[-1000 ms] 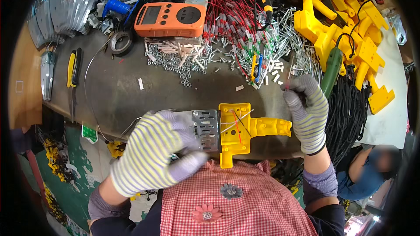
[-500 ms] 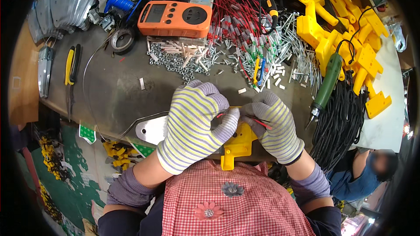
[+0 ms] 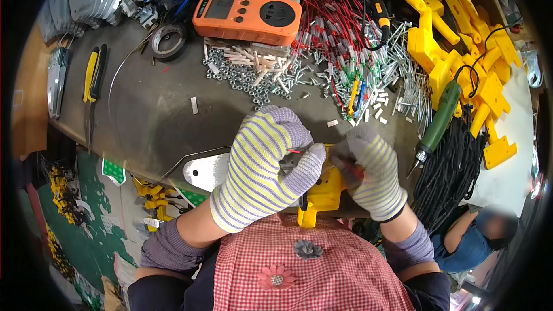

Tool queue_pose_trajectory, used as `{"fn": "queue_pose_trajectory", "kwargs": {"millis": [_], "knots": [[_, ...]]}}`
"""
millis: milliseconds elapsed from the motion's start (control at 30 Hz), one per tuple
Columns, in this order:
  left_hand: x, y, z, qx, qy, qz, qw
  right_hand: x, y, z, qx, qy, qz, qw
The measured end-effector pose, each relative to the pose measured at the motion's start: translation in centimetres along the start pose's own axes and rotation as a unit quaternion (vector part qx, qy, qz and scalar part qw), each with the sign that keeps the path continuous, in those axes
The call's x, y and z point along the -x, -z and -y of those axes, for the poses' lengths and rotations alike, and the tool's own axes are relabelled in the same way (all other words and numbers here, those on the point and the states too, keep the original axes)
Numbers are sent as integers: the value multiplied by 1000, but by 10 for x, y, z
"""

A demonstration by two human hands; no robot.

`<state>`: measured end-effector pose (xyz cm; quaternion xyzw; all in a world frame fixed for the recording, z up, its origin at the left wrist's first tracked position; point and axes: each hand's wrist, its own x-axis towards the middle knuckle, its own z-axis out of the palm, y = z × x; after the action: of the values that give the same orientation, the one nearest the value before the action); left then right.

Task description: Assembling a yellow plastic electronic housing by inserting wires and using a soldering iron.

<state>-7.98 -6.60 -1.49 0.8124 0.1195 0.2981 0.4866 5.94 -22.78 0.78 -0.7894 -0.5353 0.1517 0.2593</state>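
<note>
Forefinger and thumb of your left hand (image 3: pixel 262 167) press together in the head view, a thin red lead (image 3: pixel 294 151) showing between them. Your right hand (image 3: pixel 373 179) is blurred, fingers curled near something reddish; you cannot tell from here whether it grips that. Between and below your gloves, the yellow plastic handle shell (image 3: pixel 324 200) lies at the bench's near edge, partly covered by both hands. To its left, past your left glove, a pale metal plate (image 3: pixel 208 168) shows its rounded end and round hole; your hand hides whether the two join.

Your dark grey worktop (image 3: pixel 155 106) is scuffed and curves through the fisheye. On its left rest yellow-and-black pliers (image 3: pixel 92 80), near a roll of black tape (image 3: pixel 168 42). Ahead of you sits an orange meter (image 3: pixel 247 16), with hex nuts (image 3: pixel 236 83) heaped before it, red wire leads (image 3: pixel 328 29) fanned out beside it and loose screws (image 3: pixel 412 75) farther right. A green electric screwdriver (image 3: pixel 439 116) lies by bundled black cables (image 3: pixel 443 167), below piled yellow handle parts (image 3: pixel 492 95). Beyond the bench, worn green floor (image 3: pixel 75 210) shows at left, and at right another person (image 3: pixel 455 239) in blue.
</note>
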Motion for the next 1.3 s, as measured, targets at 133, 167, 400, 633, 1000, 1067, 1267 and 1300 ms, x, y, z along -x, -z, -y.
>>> {"fn": "queue_pose_trajectory", "kwargs": {"millis": [133, 167, 400, 633, 1000, 1067, 1267, 1300], "knots": [[-2, -2, 0, 3, 1, 4, 1000, 7, -7, -4, -44, -30, -44, 998], [-4, -3, 2, 3, 0, 6, 1000, 1, -4, 4, -72, -14, -71, 995], [4, 0, 11, 75, -10, -97, 992, -6, -20, -4, -80, 48, -97, 991], [0, 78, -24, 109, -6, 313, 943, -1, -9, -2, -80, 37, -93, 992], [-11, 11, -32, -284, -34, 321, 903, 45, -1, 18, 101, -8, -75, 992], [-3, 11, -46, -278, -17, 390, 878, 58, 0, 28, 80, -21, -42, 996], [7, 6, -67, -254, -42, 338, 905, 75, 1, 27, -113, -40, -61, 991], [11, 6, -73, -251, -5, 346, 904, 77, 5, 29, -143, -51, -50, 987]]}}
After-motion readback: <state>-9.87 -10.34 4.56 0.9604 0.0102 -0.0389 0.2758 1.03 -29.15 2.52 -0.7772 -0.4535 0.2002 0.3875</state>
